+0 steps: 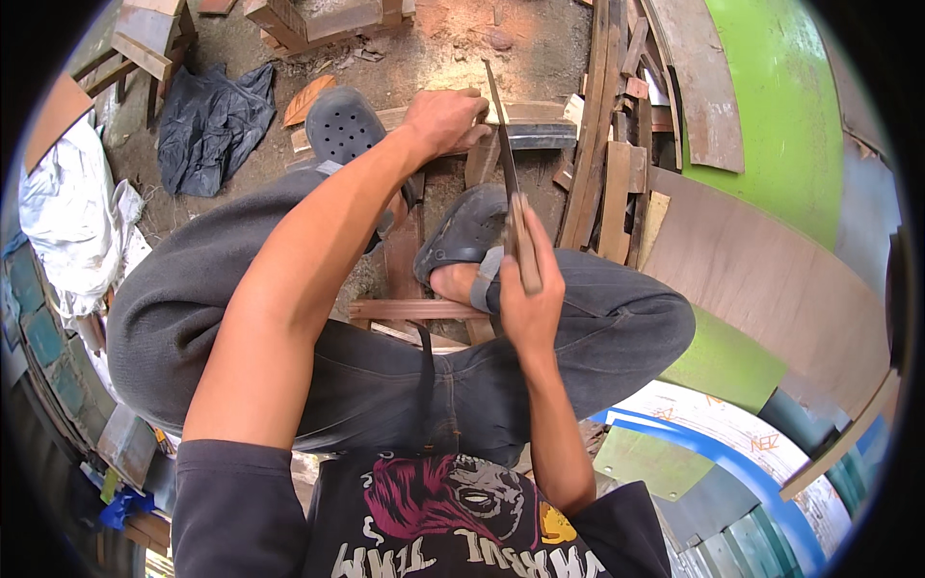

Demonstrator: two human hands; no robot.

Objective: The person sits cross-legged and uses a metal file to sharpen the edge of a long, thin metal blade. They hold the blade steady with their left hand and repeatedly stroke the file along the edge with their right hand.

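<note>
My right hand (533,299) is wrapped round the wooden handle of a handsaw (509,164). Its thin dark blade points away from me and stands edge-on across a wooden plank (540,118). Just left of the blade, my left hand (445,120) presses on that plank with its fingers curled over it. A dark bar (541,137) lies along the plank's near side, right of the blade. My left foot in a dark clog (344,125) rests at the plank's left end. The right clog (467,231) is beneath the saw. Whether the teeth touch the wood cannot be made out.
A reddish wooden slat (419,309) lies crosswise before my seat. Long timber strips and offcuts (617,193) pile up on the right, beside curved brown panels (752,279) and a green sheet (780,106). Black plastic (212,125) and white cloth (72,217) lie left.
</note>
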